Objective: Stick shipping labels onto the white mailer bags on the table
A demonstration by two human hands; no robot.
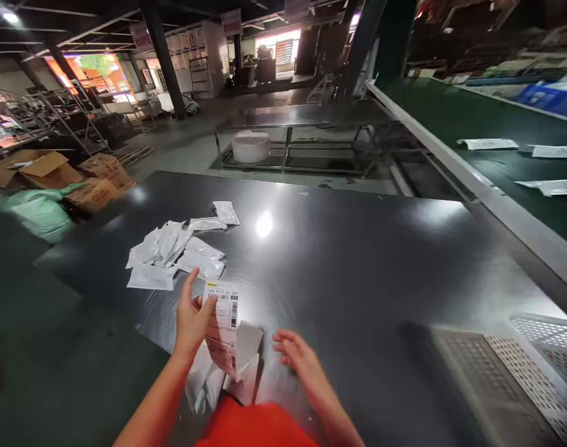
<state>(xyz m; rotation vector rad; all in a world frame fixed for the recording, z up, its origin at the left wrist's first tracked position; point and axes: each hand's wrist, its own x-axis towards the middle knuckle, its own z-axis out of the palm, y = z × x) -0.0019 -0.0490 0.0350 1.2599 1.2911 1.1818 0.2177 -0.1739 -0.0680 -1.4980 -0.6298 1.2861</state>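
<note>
My left hand (194, 316) pinches a printed shipping label (223, 323) between thumb and fingers and holds it up over the metal table (339, 279). Barcodes and rows of print show on the label's face. Behind its lower end are a folded white sheet or stack of labels (248, 344) and white packets (204, 382) at the table's near edge. To the right, my right hand (295, 351) hovers with fingers apart and nothing in them, slightly blurred. Beyond my left hand lies a loose pile of white plastic packets (159, 248).
Plastic baskets (511, 372) stand at the table's right. A green conveyor belt (492, 118) with several white packets (488, 144) runs along the right side. Cardboard boxes (45, 171) and a green sack (38, 214) are on the floor at left. Another table (302, 115) stands behind.
</note>
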